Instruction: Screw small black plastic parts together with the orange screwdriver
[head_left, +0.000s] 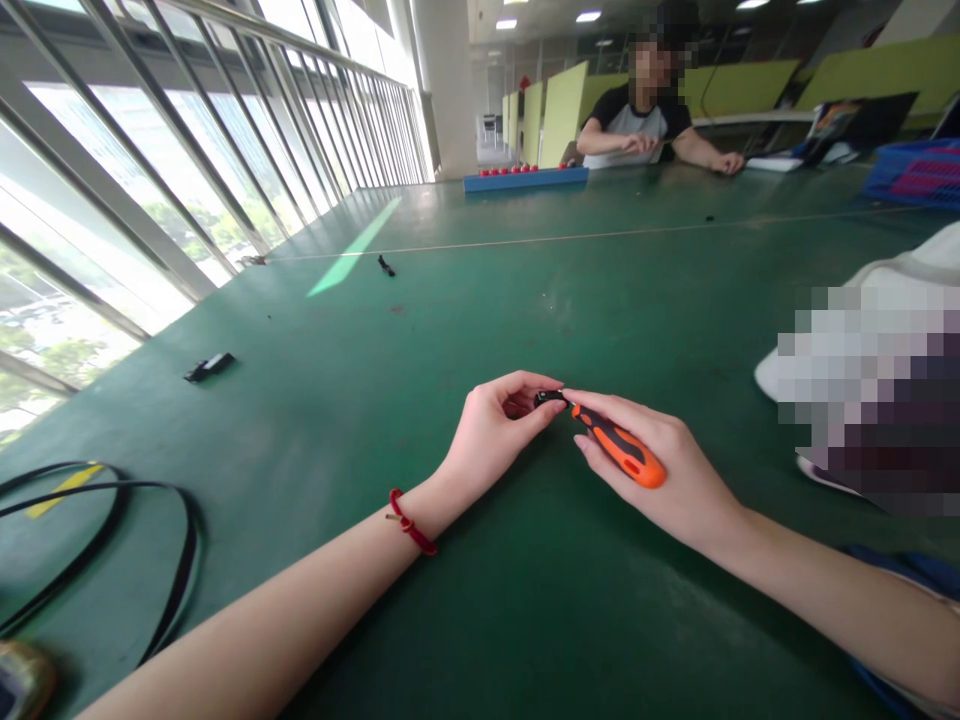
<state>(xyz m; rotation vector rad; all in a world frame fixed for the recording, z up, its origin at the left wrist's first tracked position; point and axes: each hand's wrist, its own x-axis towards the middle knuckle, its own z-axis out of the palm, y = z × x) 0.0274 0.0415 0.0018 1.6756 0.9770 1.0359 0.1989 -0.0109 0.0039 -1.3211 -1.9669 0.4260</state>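
Near the middle of the green table (480, 330), my left hand (499, 420) pinches a small black part (550, 397) between thumb and fingers. A red cord bracelet (412, 522) circles the left wrist. My right hand (660, 460) holds an orange and black screwdriver (621, 448), its handle slanting down to the right along the fingers and its front end beside the black part. The thumb lies below the handle. The screwdriver's tip is too small to make out against the part.
Black cable (191, 540) loops at the left, near a black piece (210, 367). Another small black piece (385, 266) lies farther back. A person (641, 120) sits across, beside a blue rack (525, 181). At the right are a blue basket (911, 172) and someone in white (911, 280).
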